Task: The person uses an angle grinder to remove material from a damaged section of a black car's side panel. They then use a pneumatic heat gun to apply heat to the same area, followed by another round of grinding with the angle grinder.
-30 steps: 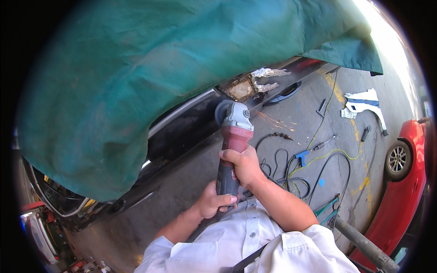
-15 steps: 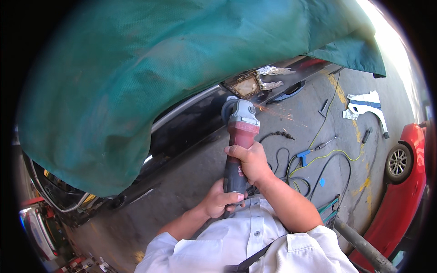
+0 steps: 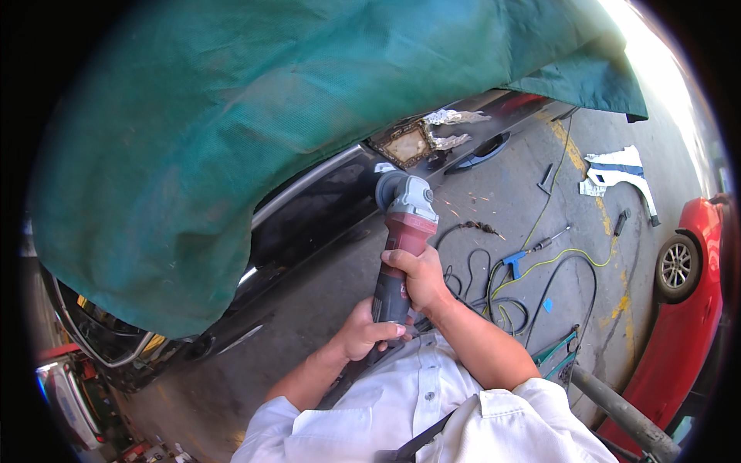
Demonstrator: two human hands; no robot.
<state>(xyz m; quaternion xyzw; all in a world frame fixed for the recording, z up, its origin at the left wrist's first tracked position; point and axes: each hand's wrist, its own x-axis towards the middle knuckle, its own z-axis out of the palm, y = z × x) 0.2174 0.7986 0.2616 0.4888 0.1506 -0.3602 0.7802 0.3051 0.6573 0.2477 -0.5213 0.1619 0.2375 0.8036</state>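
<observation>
An angle grinder (image 3: 410,226) with a grey head, red middle and dark rear body points away from me toward a black car's side (image 3: 340,185). My right hand (image 3: 421,278) is wrapped round the middle of its body, the thumb across the top. At the rear end my left hand (image 3: 367,332) is closed on the grinder. Its disc (image 3: 388,189) is by the car panel; whether they touch I cannot tell. Beyond it is a squarish opening (image 3: 407,145) with a dark, rough edge and crumpled silvery foil (image 3: 454,117) alongside. A few sparks hang right of the grinder head.
A green cover (image 3: 177,154) drapes over the car. On the floor lie a blue-handled tool (image 3: 512,264), coiled cables and hoses (image 3: 567,261), a hammer (image 3: 546,179) and a white body panel (image 3: 617,171). At right are a red car part with wheel (image 3: 677,266) and a grey pole (image 3: 625,413).
The grinder head has drawn back slightly from the opening's edge, with both hands still on it. The spark stream has thinned to a few scattered streaks. My view has shifted a little.
</observation>
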